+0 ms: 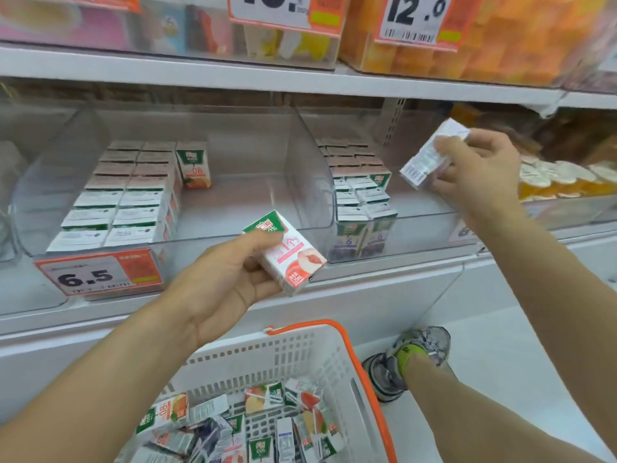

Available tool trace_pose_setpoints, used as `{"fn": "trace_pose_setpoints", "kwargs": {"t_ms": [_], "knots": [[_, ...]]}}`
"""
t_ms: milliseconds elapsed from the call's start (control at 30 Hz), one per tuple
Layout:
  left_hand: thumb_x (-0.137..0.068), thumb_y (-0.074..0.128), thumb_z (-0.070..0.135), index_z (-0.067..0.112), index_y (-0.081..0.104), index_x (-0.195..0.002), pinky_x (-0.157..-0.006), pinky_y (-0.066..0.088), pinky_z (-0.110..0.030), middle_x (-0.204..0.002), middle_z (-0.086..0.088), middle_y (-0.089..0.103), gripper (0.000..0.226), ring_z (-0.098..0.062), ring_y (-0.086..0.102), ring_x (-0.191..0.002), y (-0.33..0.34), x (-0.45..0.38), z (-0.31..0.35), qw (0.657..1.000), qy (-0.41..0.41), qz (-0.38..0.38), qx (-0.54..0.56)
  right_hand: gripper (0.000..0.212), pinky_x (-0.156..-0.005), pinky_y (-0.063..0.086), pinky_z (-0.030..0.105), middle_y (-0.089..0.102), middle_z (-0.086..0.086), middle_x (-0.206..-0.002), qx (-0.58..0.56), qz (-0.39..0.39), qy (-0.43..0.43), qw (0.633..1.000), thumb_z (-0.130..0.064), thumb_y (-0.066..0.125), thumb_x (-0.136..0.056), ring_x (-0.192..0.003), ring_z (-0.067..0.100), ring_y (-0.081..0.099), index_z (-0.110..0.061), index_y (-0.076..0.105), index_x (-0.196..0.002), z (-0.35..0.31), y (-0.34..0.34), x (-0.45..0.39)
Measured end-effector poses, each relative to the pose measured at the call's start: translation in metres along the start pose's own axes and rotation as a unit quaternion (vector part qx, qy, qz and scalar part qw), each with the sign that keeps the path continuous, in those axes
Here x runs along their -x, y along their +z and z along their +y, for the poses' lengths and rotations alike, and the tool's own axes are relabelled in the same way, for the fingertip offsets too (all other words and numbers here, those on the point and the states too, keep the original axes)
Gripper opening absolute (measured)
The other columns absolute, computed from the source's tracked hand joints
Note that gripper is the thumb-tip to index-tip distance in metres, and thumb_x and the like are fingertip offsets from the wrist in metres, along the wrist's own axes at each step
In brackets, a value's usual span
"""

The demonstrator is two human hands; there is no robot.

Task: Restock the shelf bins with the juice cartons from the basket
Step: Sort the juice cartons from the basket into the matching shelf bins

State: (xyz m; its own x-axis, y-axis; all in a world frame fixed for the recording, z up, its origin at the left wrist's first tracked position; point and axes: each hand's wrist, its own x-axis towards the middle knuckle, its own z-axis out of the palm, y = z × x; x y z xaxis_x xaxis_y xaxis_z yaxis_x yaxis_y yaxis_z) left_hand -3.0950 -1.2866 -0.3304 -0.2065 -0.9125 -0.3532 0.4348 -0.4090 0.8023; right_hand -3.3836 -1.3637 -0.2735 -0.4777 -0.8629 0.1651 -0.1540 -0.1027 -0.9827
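You've got a white shelf [367, 289] w/ clear plastic bins on it. Left bin [207, 242]: cartons [113, 198] packed in rows on its left side, one lone carton [193, 165] upright behind them, rest of floor bare. Price tag [96, 274] reading 6.5 on its front. Right bin [417, 228]: rows of cartons [360, 195] along its left wall. Upper shelf [233, 78] carries more bins. Floor [517, 345]: white basket [283, 359], orange rim, loose cartons inside.

The left hand [220, 282] grips a pink-and-white juice carton [287, 252] before the clear plastic bin [233, 242]; the right hand [480, 172] holds a pale purple carton [427, 158] above the white orange-rimmed basket [334, 359].
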Motion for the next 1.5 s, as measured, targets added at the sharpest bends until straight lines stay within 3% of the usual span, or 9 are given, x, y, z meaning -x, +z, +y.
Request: {"fn": "trace_pose_setpoints", "kwargs": {"t_ms": [133, 200, 400, 600, 800, 933, 1100, 1233, 1500], "knots": [[-0.074, 0.067, 0.006, -0.007, 0.065, -0.11, -0.074, 0.062, -0.035, -0.103, -0.022, 0.074, 0.037, -0.03, 0.073, -0.092, -0.009, -0.003, -0.004, 0.999, 0.023, -0.012, -0.032, 0.071, -0.078, 0.061, 0.049, 0.067, 0.004, -0.107, 0.238, -0.014, -0.02, 0.971, -0.042, 0.089, -0.046, -0.093, 0.026, 0.071, -0.029, 0.055, -0.107, 0.015, 0.014, -0.056], [-0.071, 0.069, 0.008, -0.004, 0.065, -0.109, -0.074, 0.062, -0.035, -0.102, -0.02, 0.075, 0.041, -0.029, 0.074, -0.091, -0.012, -0.004, -0.004, 0.998, 0.031, -0.014, -0.047, 0.08, -0.081, 0.06, 0.048, 0.066, 0.008, -0.116, 0.282, -0.065, 0.023, 0.957, -0.033, 0.094, -0.052, -0.097, 0.029, 0.069, -0.019, 0.056, -0.121, 0.022, 0.027, -0.065], [-0.075, 0.069, 0.02, -0.001, 0.066, -0.114, -0.077, 0.061, -0.032, -0.104, -0.016, 0.075, 0.045, -0.028, 0.073, -0.096, -0.014, 0.0, -0.005, 0.998, 0.028, -0.018, -0.044, 0.054, -0.071, 0.062, 0.041, 0.068, 0.009, -0.107, 0.236, -0.122, 0.119, 0.957, -0.038, 0.089, -0.069, -0.089, 0.029, 0.071, -0.012, 0.06, -0.106, 0.037, 0.053, -0.063], [-0.079, 0.063, 0.033, -0.002, 0.067, -0.112, -0.083, 0.06, -0.03, -0.106, -0.016, 0.075, 0.049, -0.028, 0.072, -0.101, -0.019, 0.012, -0.002, 0.998, 0.023, -0.018, -0.053, 0.052, -0.054, 0.05, 0.028, 0.058, 0.011, -0.122, 0.222, -0.151, 0.143, 0.953, -0.019, 0.074, -0.089, -0.076, 0.021, 0.059, -0.005, 0.052, -0.134, 0.04, 0.053, -0.058], [-0.081, 0.062, 0.029, 0.001, 0.067, -0.113, -0.082, 0.06, -0.03, -0.106, -0.014, 0.075, 0.043, -0.027, 0.072, -0.101, -0.025, 0.022, 0.002, 0.998, 0.049, 0.003, -0.041, 0.046, -0.068, 0.06, 0.034, 0.065, 0.008, -0.112, 0.346, -0.115, 0.078, 0.928, -0.041, 0.084, -0.076, -0.092, 0.023, 0.065, -0.009, 0.064, -0.103, 0.037, 0.046, -0.057], [-0.081, 0.063, 0.025, 0.002, 0.067, -0.111, -0.079, 0.061, -0.029, -0.103, -0.013, 0.075, 0.038, -0.022, 0.071, -0.091, -0.032, 0.031, 0.008, 0.997, 0.067, 0.01, -0.029, 0.02, -0.086, 0.053, 0.033, 0.071, 0.004, -0.097, 0.399, -0.073, -0.105, 0.908, -0.03, 0.073, -0.086, -0.092, 0.021, 0.065, -0.016, 0.069, -0.099, 0.01, 0.043, -0.03], [-0.08, 0.066, 0.03, -0.001, 0.07, -0.108, -0.103, 0.045, -0.049, -0.108, -0.022, 0.072, 0.043, -0.027, 0.065, -0.093, -0.048, 0.05, 0.021, 0.995, 0.07, 0.015, -0.065, 0.006, -0.062, 0.054, 0.034, 0.073, 0.01, -0.078, 0.236, -0.286, -0.138, 0.919, -0.01, 0.073, -0.087, -0.066, 0.012, 0.069, -0.016, 0.072, -0.09, -0.04, 0.066, 0.068], [-0.077, 0.068, 0.035, -0.004, 0.069, -0.11, -0.082, 0.049, -0.044, -0.105, -0.023, 0.07, 0.051, -0.032, 0.06, -0.093, -0.068, 0.076, 0.035, 0.989, 0.091, 0.027, -0.115, 0.042, -0.067, 0.06, 0.035, 0.066, 0.009, -0.11, 0.162, -0.528, -0.094, 0.828, -0.01, 0.079, -0.082, -0.088, 0.022, 0.071, -0.023, 0.064, -0.118, -0.058, 0.099, 0.145], [-0.07, 0.083, 0.032, 0.002, 0.069, -0.113, -0.067, 0.053, -0.032, -0.099, -0.023, 0.073, 0.054, -0.026, 0.068, -0.08, -0.136, 0.143, 0.068, 0.969, 0.181, 0.087, -0.146, 0.028, -0.059, 0.055, 0.036, 0.067, 0.02, -0.106, 0.091, -0.581, -0.082, 0.805, -0.006, 0.076, -0.084, -0.076, 0.023, 0.066, -0.007, 0.066, -0.11, -0.074, 0.195, 0.227]]}}
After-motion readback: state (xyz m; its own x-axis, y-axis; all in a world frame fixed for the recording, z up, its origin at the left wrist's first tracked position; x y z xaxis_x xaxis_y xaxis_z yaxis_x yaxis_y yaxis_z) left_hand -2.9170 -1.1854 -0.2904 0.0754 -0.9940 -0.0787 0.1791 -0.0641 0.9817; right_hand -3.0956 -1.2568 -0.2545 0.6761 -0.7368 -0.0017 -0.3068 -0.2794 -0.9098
